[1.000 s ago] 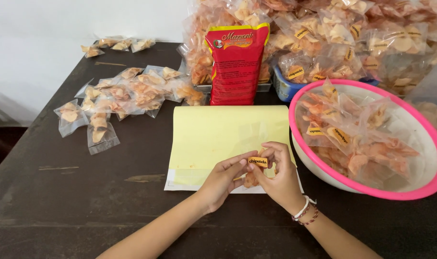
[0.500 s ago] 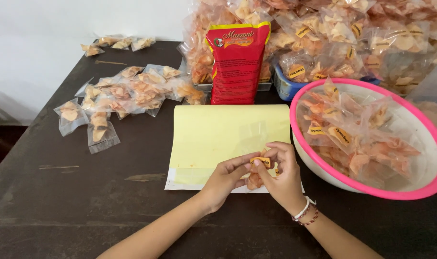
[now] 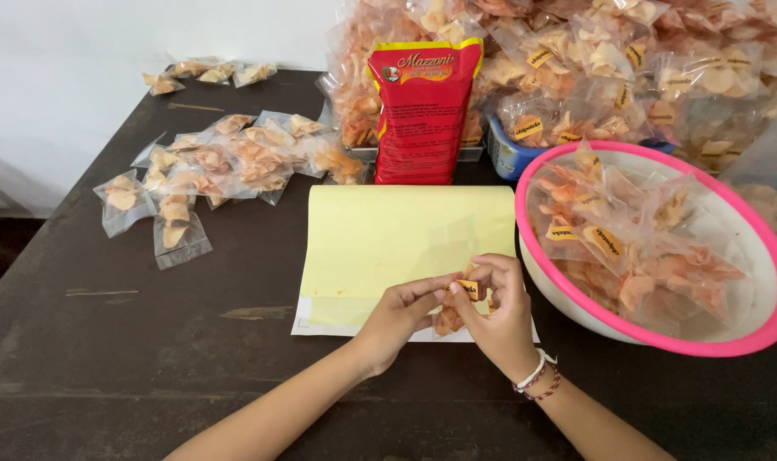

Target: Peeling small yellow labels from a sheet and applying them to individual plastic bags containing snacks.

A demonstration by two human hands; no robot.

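Your left hand (image 3: pixel 398 314) and right hand (image 3: pixel 497 309) both pinch the snack packet (image 3: pixel 453 309), sticker (image 3: pixel 467 288) at its twelve o'clock.

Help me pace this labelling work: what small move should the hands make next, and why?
Probably press the yellow sticker flat onto the small chip packet. Both the left hand and right hand pinch it there, and the sticker looks only partly laid down.

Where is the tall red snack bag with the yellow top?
In the head view, the tall red snack bag stands upright at the back of the dark wooden table, just behind the pale yellow paper sheet, left of the pink-rimmed bowl.
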